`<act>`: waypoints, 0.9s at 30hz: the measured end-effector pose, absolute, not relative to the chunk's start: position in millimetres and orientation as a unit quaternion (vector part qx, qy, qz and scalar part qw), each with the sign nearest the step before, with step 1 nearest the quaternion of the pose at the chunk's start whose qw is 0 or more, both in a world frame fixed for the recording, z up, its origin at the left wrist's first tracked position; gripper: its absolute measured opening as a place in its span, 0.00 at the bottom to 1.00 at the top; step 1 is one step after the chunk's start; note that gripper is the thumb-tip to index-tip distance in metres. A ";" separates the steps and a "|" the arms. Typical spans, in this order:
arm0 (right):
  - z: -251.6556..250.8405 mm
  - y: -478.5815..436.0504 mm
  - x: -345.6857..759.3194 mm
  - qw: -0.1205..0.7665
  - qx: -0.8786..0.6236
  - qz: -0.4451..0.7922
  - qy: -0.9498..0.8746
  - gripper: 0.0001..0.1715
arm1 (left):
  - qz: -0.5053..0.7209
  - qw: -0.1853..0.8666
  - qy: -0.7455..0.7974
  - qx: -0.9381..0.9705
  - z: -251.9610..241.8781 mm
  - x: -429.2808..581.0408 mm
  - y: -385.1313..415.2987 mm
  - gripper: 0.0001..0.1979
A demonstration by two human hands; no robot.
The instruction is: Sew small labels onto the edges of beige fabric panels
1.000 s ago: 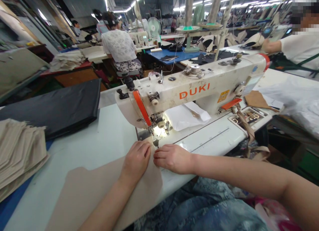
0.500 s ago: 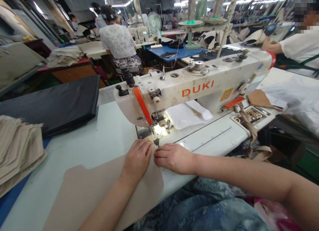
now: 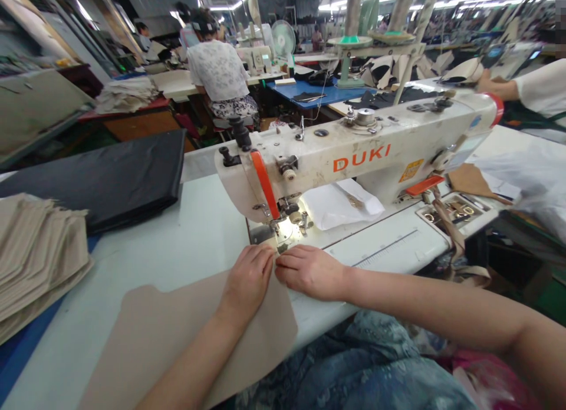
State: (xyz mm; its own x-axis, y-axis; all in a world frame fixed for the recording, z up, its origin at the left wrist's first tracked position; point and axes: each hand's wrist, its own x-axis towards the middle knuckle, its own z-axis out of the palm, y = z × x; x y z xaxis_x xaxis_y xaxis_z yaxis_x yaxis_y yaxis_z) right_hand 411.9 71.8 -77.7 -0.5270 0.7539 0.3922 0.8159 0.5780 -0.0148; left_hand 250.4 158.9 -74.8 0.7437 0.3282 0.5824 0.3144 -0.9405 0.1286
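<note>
A flat beige fabric piece (image 3: 177,321) lies on the pale sewing table, its narrow end reaching toward the needle area of the white sewing machine (image 3: 309,159). My left hand (image 3: 250,277) rests on that end with its fingers curled together, gripping the fabric's edge. Close beside it, my right hand (image 3: 309,271) has its fingertips pinched at the same edge, almost touching the left. The fingertips of both hands hide the exact spot they grip. Just beyond them, a lamp lights the presser foot and needle plate (image 3: 285,230).
Stacked beige pieces (image 3: 39,256) and a folded black sheet (image 3: 101,174) lie at the left. White paper (image 3: 340,203) sits under the machine arm. At the right are a small parts tray (image 3: 460,212) and clear plastic (image 3: 530,162). Co-workers sit beyond at other machines.
The whole view has shifted slightly, so the scene appears farther right. Both hands stay at the fabric edge near the needle, with little visible movement relative to the machine.
</note>
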 end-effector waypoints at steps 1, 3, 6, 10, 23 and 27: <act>-78.3 74.5 412.6 0.182 -0.451 -0.097 -0.868 0.11 | 0.315 0.013 0.172 0.933 -75.0 250.0 158.6 0.11; -79.6 79.1 413.9 0.182 -0.449 -0.113 -0.867 0.10 | 0.318 0.016 0.171 0.932 -74.9 249.1 158.0 0.11; -80.0 83.3 414.9 0.181 -0.450 -0.118 -0.866 0.10 | 0.322 0.030 0.174 0.930 -74.2 247.9 157.0 0.11; -76.6 84.2 415.5 0.179 -0.452 -0.110 -0.867 0.10 | 0.318 0.051 0.181 0.929 -73.6 246.1 154.4 0.11; -70.9 96.0 429.1 0.130 -0.465 -0.084 -0.872 0.08 | 0.314 0.032 0.185 0.931 -79.4 260.3 165.6 0.13; -69.5 104.2 436.7 0.128 -0.469 -0.087 -0.870 0.09 | 0.312 0.046 0.185 0.931 -80.1 268.4 175.4 0.13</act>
State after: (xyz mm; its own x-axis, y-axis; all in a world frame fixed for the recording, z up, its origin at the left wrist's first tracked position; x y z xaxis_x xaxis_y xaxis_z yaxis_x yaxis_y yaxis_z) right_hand 436.7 104.2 -69.5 -0.5275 0.7936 0.3031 0.8378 0.5451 0.0308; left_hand 268.4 175.4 -80.1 0.7372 0.3726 0.5636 0.3146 -0.9276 0.2017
